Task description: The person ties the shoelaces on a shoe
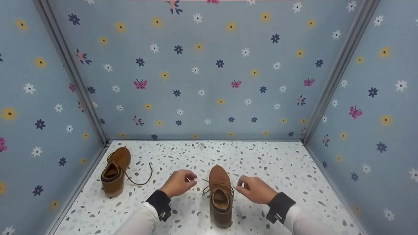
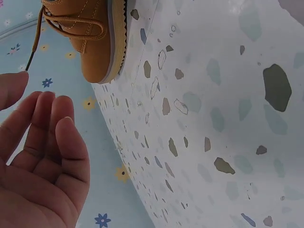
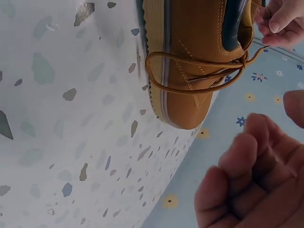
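A brown lace-up shoe (image 1: 219, 176) stands upright on the speckled surface between my hands, toe pointing away. Its lace (image 3: 199, 76) is tied, with a loop drooping over one side and a loose end sticking out on the other. Left of the shoe is my left hand (image 1: 180, 183), fingers loosely bent and holding nothing. The lace end comes right up to its thumb tip in the left wrist view, while a small gap shows in the head view. On the other side, my right hand (image 1: 256, 189) hovers beside the shoe with loosely curved fingers and nothing in them.
A second brown shoe (image 1: 117, 169) stands at the far left near the side wall. Its long untied lace (image 1: 143, 183) trails over the white speckled surface (image 1: 274, 163). Blue flower-patterned panels (image 1: 209, 78) enclose the back and both sides.
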A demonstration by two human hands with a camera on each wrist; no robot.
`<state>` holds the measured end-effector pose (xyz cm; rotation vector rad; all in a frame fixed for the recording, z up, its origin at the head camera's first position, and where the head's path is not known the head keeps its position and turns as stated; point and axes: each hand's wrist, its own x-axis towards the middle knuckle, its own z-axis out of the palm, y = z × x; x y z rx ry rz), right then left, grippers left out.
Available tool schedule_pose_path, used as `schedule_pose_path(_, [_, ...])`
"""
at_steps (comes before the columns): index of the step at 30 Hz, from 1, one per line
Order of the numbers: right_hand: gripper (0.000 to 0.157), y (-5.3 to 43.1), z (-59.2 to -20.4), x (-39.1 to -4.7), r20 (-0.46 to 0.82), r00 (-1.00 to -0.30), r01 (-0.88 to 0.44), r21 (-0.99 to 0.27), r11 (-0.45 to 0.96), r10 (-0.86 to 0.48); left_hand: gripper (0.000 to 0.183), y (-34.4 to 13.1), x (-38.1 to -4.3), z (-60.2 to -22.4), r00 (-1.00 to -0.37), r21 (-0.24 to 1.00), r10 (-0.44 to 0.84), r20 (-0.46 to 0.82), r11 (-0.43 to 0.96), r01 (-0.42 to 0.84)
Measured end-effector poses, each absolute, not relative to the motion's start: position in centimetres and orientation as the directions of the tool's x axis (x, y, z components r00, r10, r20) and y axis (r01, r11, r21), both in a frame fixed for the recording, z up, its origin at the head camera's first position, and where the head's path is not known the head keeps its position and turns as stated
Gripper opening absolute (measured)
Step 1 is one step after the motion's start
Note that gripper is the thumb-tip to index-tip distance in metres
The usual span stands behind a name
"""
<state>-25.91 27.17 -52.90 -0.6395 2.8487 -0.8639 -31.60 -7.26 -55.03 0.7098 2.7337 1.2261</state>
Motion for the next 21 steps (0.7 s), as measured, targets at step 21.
schedule_pose_path(21, [0.036,24.7,-53.2,-24.3,-0.129,-0.707,-0.552,-0.514,0.657,-0.695,0.049,-13.7,-32.5,-54.8,-0.958,0.531,0.175,0.227,0.802,0.272])
